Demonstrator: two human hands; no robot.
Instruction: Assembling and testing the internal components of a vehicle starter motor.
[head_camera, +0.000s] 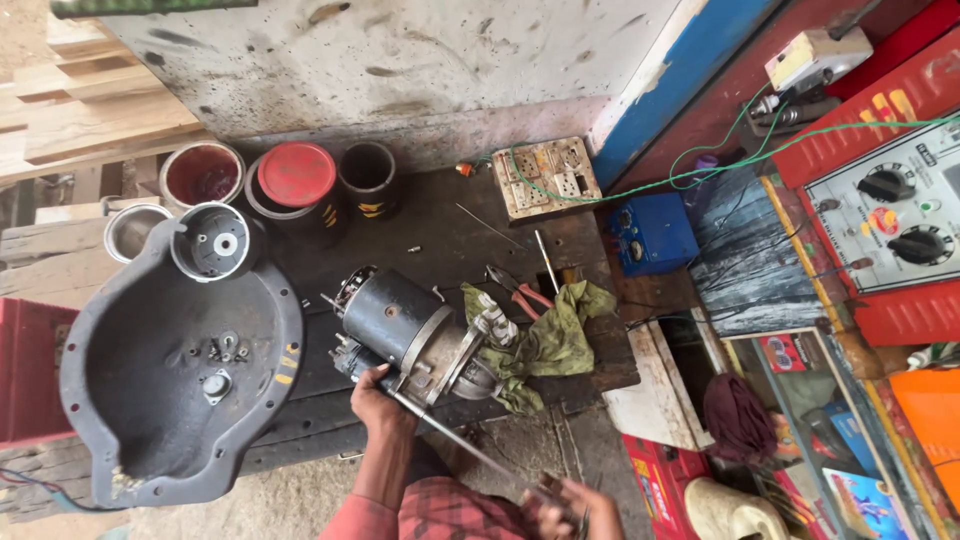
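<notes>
A dark cylindrical starter motor (415, 335) lies on its side on the black workbench (450, 225). My left hand (377, 397) rests against the motor's near lower end, fingers curled on it. My right hand (570, 507), at the bottom edge, grips the handle of a long screwdriver (455, 440). The shaft runs up and left to the motor's near flange, right beside my left hand. A red checked sleeve covers my forearm below.
A large grey metal pan (150, 385) with small parts lies left. Tins (297, 178) stand at the back. A green rag (555, 340) and red-handled pliers (520, 292) lie right of the motor. A socket board (547, 175), a blue box (652, 235) and a dial panel (890, 215) are further right.
</notes>
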